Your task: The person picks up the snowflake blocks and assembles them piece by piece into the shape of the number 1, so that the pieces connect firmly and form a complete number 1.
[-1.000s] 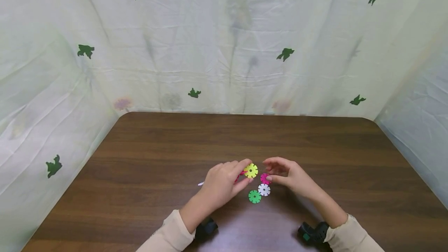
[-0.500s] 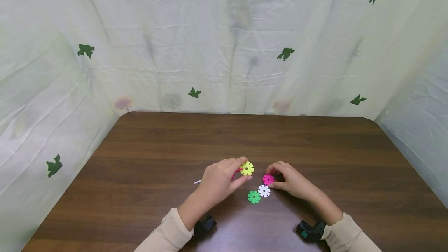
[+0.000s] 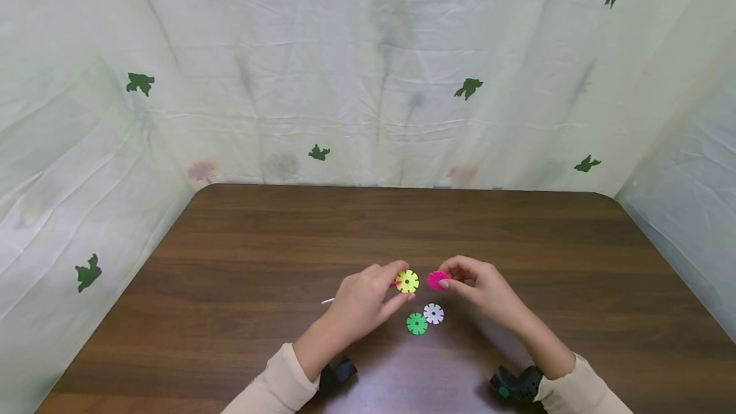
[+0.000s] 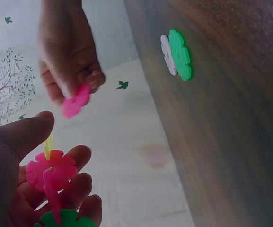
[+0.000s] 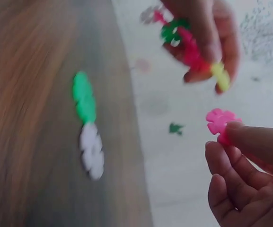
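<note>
My left hand holds a chain of interlocking notched plastic discs, pinching the yellow disc at its end between thumb and fingers. In the left wrist view a pink disc of that chain lies along my fingers, with a green disc below it. A white disc shows at the chain's far end in the right wrist view. My right hand pinches a single pink disc by its edge, a small gap away from the yellow one.
On the brown table, a green disc and a white disc lie side by side just below both hands. A pale curtain with leaf prints stands behind the table. Black wrist cameras are strapped under both forearms.
My right hand has taken the pink disc from beside the white one and lifted it up toward the yellow disc. My left hand keeps its chain, shifting only slightly.
</note>
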Tool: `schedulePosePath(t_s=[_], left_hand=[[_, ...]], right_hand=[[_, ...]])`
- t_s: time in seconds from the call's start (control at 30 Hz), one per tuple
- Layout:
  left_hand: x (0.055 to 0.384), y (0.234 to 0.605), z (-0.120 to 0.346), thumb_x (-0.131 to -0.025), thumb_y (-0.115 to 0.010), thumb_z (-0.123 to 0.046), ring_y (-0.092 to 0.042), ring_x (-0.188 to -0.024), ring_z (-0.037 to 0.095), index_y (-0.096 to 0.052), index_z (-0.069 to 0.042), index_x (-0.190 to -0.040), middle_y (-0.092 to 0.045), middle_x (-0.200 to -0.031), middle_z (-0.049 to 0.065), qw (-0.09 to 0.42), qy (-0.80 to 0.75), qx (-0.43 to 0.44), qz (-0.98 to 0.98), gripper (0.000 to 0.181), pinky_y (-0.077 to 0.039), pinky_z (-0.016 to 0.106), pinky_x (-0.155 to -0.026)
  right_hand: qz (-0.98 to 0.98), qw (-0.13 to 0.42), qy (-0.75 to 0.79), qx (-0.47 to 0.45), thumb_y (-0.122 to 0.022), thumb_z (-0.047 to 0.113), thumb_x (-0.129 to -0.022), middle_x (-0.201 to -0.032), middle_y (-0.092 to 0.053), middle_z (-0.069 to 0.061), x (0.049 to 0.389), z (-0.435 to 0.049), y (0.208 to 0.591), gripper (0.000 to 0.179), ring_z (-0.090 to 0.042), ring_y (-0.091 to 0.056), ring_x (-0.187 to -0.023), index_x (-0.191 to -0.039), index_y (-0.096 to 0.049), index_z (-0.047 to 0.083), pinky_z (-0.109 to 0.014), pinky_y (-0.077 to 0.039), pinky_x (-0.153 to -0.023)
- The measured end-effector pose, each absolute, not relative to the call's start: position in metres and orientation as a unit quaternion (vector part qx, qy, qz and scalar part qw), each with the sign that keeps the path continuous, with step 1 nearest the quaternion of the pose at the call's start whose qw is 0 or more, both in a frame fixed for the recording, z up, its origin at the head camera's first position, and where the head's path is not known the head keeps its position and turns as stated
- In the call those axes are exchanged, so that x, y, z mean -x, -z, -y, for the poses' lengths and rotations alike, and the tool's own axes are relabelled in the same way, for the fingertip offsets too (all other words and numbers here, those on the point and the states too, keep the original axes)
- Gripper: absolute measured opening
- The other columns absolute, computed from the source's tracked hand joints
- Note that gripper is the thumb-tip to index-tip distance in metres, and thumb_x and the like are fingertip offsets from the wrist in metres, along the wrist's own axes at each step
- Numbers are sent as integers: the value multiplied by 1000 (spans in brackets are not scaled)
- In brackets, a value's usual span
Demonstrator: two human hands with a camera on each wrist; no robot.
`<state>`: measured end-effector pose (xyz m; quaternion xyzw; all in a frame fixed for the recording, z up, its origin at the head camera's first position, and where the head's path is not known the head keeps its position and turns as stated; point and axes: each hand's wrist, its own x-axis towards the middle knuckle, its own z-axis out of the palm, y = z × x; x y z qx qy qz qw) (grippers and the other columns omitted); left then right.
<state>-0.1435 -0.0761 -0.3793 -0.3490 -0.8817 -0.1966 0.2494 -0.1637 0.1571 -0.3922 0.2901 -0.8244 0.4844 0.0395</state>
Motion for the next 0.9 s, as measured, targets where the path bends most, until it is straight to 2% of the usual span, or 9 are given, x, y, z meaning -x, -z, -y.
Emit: schedulePosePath(t_s=[0.17, 0.3, 0.4, 0.6, 0.73, 0.83, 0.9], left_hand=[[141, 378, 74, -77, -70, -33, -52, -66, 9, -59, -11, -105, -61, -81, -6, 228, 200, 359, 883, 37, -43, 23, -50], [140, 379, 73, -78, -69, -33, -52, -66, 9, -60, -11, -103, -62, -83, -5, 227, 204, 373, 876, 36, -42, 21, -49], [140, 380, 72, -77, -70, -33, -52, -66, 9, -60, -11, -102, -62, -81, -6, 230, 210, 378, 872, 35, -41, 20, -49], [139, 382, 71, -79, -68, -35, -56, -73, 9, -60, -11, -102, -62, -86, -5, 203, 183, 383, 882, 35, -45, 22, -53], [140, 381, 72, -81, -65, -37, -58, -76, 11, -61, -11, -104, -64, -89, -3, 191, 168, 383, 888, 35, -46, 24, -61], [141, 380, 72, -82, -65, -35, -59, -81, 12, -62, -11, -105, -64, -93, -2, 195, 173, 380, 888, 33, -45, 27, -69], [141, 379, 71, -83, -64, -32, -59, -83, 12, -62, -11, -107, -63, -94, -2, 201, 176, 382, 885, 32, -44, 27, -69]], right_hand=[[806, 63, -505, -303, -68, 1, -76, -81, -62, 1, 152, -148, 381, 16, -12, -57, -70, -88, -62, 9, -28, -49, -64], [795, 92, -505, -322, -68, -9, -72, -77, -62, -3, 141, -138, 367, 19, -13, -57, -68, -83, -62, 4, -28, -49, -61], [790, 114, -502, -333, -68, -10, -71, -76, -63, -3, 140, -136, 370, 19, -13, -57, -68, -82, -63, 4, -25, -48, -61], [779, 141, -490, -365, -68, -10, -71, -73, -63, -5, 136, -130, 369, 15, -14, -58, -66, -79, -64, 2, -22, -46, -61], [780, 103, -516, -339, -68, -2, -75, -74, -63, -7, 139, -131, 379, 9, -15, -59, -66, -81, -64, 4, -26, -49, -61], [770, 42, -562, -299, -66, 3, -79, -76, -64, -7, 143, -133, 387, 7, -19, -61, -67, -84, -62, 4, -28, -50, -62], [758, -1, -593, -274, -65, 5, -81, -77, -64, -10, 144, -133, 389, 8, -21, -62, -66, -86, -61, 1, -29, -51, -63]])
